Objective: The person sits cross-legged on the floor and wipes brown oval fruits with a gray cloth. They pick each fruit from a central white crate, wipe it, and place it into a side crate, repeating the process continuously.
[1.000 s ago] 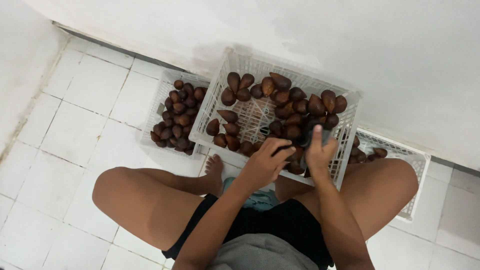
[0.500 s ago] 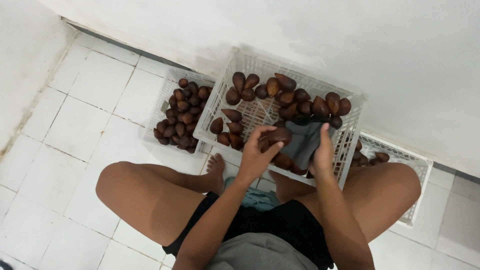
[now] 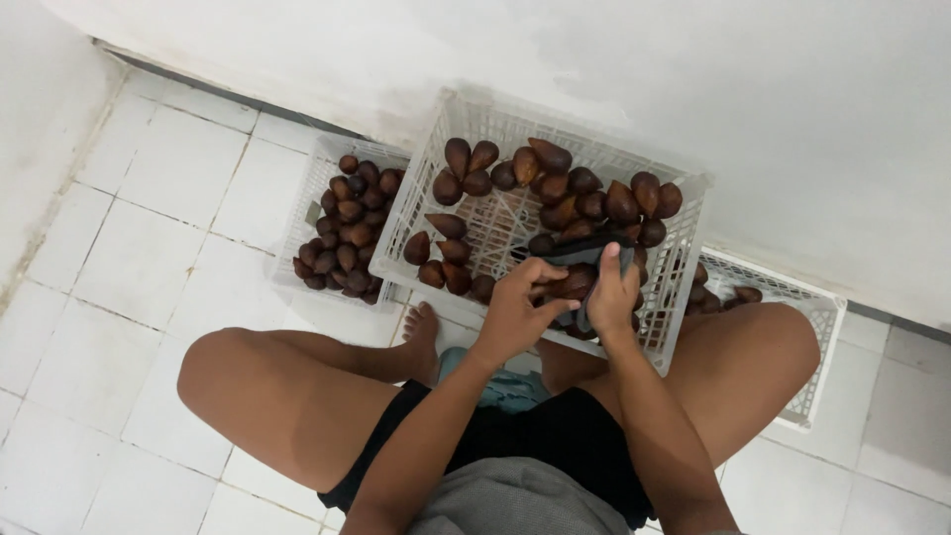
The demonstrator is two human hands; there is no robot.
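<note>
Here we hold one brown fruit [image 3: 573, 282] in the left hand [image 3: 515, 315], fingers closed around it, over the near edge of the big white crate [image 3: 433, 183]. The right hand [image 3: 612, 295] grips a dark cloth [image 3: 584, 250] pressed against that fruit. To the left stands a smaller crate [image 3: 309, 203] of fruit; another crate [image 3: 827, 332] sits right. Risk: the scaly fruit may slip from the cloth and roll onto the floor tiles [image 3: 149, 258] if either grip loosens.
</note>
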